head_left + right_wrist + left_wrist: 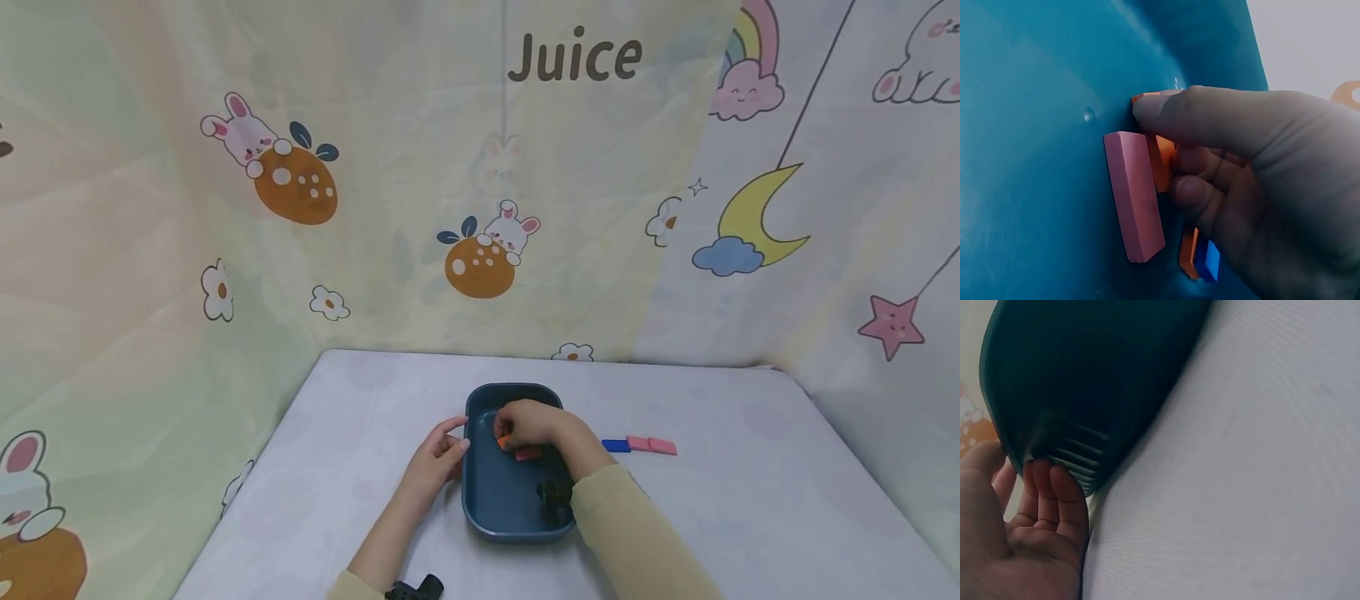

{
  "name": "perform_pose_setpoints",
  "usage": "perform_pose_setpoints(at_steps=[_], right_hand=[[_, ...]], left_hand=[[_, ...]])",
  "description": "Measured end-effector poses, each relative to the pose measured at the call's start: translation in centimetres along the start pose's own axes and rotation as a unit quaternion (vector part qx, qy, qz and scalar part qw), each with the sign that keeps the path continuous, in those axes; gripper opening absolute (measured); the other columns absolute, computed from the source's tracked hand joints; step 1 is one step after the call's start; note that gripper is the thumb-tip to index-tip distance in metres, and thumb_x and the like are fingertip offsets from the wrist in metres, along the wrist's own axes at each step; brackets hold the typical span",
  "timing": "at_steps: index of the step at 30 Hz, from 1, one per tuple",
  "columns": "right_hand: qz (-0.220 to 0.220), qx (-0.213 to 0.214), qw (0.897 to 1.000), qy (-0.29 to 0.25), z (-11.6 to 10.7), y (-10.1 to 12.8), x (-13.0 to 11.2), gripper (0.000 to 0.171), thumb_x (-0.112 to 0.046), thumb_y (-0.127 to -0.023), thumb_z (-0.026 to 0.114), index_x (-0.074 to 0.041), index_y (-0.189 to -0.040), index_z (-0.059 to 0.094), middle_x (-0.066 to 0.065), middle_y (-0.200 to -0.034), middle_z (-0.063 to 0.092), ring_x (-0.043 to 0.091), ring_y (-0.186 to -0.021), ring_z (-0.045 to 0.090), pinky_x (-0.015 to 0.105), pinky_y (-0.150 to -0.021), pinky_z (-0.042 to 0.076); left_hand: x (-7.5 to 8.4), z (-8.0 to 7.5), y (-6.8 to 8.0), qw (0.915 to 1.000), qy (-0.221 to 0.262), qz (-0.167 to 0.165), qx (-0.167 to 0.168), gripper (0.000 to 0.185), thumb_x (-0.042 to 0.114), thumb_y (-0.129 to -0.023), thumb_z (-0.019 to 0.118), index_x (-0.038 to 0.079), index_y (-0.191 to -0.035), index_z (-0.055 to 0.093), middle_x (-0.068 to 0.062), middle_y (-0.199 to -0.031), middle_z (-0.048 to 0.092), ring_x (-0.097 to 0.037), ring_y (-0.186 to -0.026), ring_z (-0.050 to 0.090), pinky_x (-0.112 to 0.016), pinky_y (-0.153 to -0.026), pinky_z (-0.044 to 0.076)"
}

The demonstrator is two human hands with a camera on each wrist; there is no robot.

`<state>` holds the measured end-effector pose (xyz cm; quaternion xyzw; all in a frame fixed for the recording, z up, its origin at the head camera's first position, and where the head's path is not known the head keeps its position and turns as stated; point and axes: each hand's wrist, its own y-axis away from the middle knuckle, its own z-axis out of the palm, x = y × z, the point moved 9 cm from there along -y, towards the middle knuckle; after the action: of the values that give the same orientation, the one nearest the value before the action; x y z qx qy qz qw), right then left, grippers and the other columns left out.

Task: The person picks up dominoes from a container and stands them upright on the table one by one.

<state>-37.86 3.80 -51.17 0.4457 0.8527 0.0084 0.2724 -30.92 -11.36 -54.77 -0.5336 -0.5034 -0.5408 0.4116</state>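
Observation:
A dark blue tray (480, 500) lies on the table in the head view. My left hand (450, 446) grips its left rim, thumb over the edge and fingers curled against the ribbed outer wall (1066, 456). Inside the tray my right hand (517, 432) pinches an orange block (1163, 164) between thumb and fingers, low over the tray floor (1035, 125). A pink block (1135, 194) lies flat right beside it, also seen as the pink block (528, 454) under the hand. Another orange block (1187, 253) and a blue block (1210, 261) show under the palm.
On the table right of the tray lie a blue block (616, 446) and two pink blocks (638, 443) (663, 447) in a row. Printed curtains close in the table at the back and both sides.

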Motion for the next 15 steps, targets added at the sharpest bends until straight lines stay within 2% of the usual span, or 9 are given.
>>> perform_pose_setpoints(at_steps=[4,7,11,15], right_hand=[[-0.001,0.016,1.000,0.006,-0.4,0.1,-0.1,0.007,-0.023,-0.087,0.072,-0.027,-0.090,0.067,-0.009,-0.082,0.062,0.011,-0.077,0.057,0.029,-0.070,0.048],[-0.005,0.040,0.999,-0.010,-1.2,0.4,-0.3,0.008,-0.023,-0.088,0.071,-0.026,-0.095,0.066,-0.009,-0.085,0.062,0.012,-0.079,0.058,0.029,-0.072,0.049],[-0.021,0.070,0.995,-0.065,-2.7,1.3,-0.5,0.013,-0.022,-0.091,0.069,-0.023,-0.103,0.064,-0.006,-0.090,0.063,0.013,-0.081,0.058,0.027,-0.074,0.052],[-0.041,0.090,0.986,-0.131,-4.5,2.9,-0.5,0.017,-0.016,-0.091,0.067,-0.019,-0.106,0.059,-0.002,-0.090,0.063,0.018,-0.078,0.062,0.030,-0.071,0.055]], left_hand=[[-0.1,0.0,0.0,1.0000,-0.001,-0.004,0.001,0.047,0.045,-0.093,0.065,0.034,-0.137,0.053,-0.007,-0.102,0.062,-0.022,-0.087,0.062,-0.032,-0.079,0.053],[-0.1,0.0,0.0,1.0000,0.000,-0.005,-0.001,0.048,0.045,-0.093,0.065,0.033,-0.137,0.053,-0.008,-0.103,0.062,-0.022,-0.087,0.063,-0.032,-0.079,0.053],[0.0,0.0,0.0,1.0000,-0.002,-0.004,-0.002,0.048,0.044,-0.094,0.064,0.032,-0.139,0.052,-0.008,-0.103,0.062,-0.022,-0.086,0.064,-0.032,-0.080,0.054],[0.0,0.0,0.0,1.0000,-0.004,-0.005,0.002,0.046,0.043,-0.094,0.064,0.034,-0.138,0.053,-0.008,-0.103,0.062,-0.022,-0.087,0.063,-0.032,-0.080,0.055]])
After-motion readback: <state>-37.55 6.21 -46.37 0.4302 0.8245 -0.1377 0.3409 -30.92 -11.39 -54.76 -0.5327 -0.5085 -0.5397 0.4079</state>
